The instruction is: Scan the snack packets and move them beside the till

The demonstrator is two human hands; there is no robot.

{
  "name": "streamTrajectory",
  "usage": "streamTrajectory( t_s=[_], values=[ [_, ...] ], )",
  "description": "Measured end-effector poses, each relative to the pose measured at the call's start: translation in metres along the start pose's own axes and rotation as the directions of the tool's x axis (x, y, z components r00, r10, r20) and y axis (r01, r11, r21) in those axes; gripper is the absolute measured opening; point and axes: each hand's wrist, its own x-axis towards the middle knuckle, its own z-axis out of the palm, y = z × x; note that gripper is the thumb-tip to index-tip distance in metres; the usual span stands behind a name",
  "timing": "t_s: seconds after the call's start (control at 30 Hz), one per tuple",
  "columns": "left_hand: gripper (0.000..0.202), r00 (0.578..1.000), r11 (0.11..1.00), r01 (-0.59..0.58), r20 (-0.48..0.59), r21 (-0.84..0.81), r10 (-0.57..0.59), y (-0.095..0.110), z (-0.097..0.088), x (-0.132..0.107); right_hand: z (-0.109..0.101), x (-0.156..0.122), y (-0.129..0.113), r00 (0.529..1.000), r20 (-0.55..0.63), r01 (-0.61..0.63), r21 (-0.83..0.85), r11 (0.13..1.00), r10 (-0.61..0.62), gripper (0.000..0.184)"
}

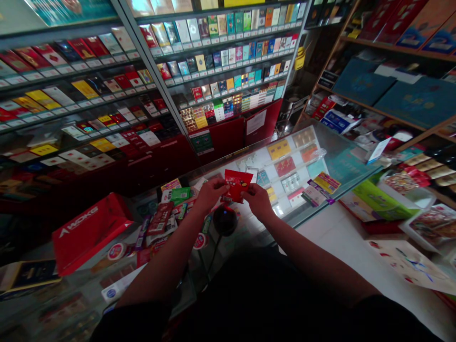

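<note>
A small red snack packet (236, 184) is held up between my two hands, over the glass counter. My left hand (211, 194) pinches its left edge, and my right hand (259, 201) grips its lower right side between thumb and fingers. Just below the packet stands a dark round device (225, 220) with a small blue light and a cable. To the left of my left hand lies a pile of snack packets (160, 219), among them a green packet (175, 195) and several red and purple ones. A round tub (200, 241) sits beside my left forearm.
The glass display counter (245, 228) runs across in front of me with boxes inside. A red box (93, 232) stands at the left. Purple and yellow packets (321, 188) lie on the glass at right. Cigarette shelves (228, 40) fill the back; goods boxes (409, 97) line the right.
</note>
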Motion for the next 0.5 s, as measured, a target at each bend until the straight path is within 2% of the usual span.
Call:
streamTrajectory(
  t_s=[0.07,0.2,0.3,0.4,0.5],
  values=[
    [0.029,0.999,1.000,-0.010,-0.035,0.019,0.011,0.004,-0.003,-0.004,0.004,-0.002,-0.005,1.000,0.010,0.012,-0.007,1.000,-0.012,0.026],
    [0.035,0.996,0.996,0.019,-0.083,-0.085,-0.026,0.019,-0.005,-0.018,0.011,-0.006,-0.014,0.998,0.053,0.035,0.042,0.999,-0.037,0.026],
    [0.036,0.986,0.992,0.019,-0.160,-0.128,-0.040,0.031,-0.008,-0.031,0.014,-0.009,-0.018,0.997,0.057,0.046,0.030,0.998,-0.048,0.025],
    [0.036,0.969,0.990,0.010,-0.245,-0.141,-0.045,0.038,-0.020,-0.040,0.011,-0.010,-0.018,0.998,0.041,0.045,0.001,0.999,-0.045,0.025],
    [0.036,0.947,0.992,-0.028,-0.322,-0.126,-0.014,0.039,-0.042,-0.047,0.004,-0.011,-0.011,1.000,0.025,0.016,-0.013,1.000,-0.016,0.027]
  ],
)
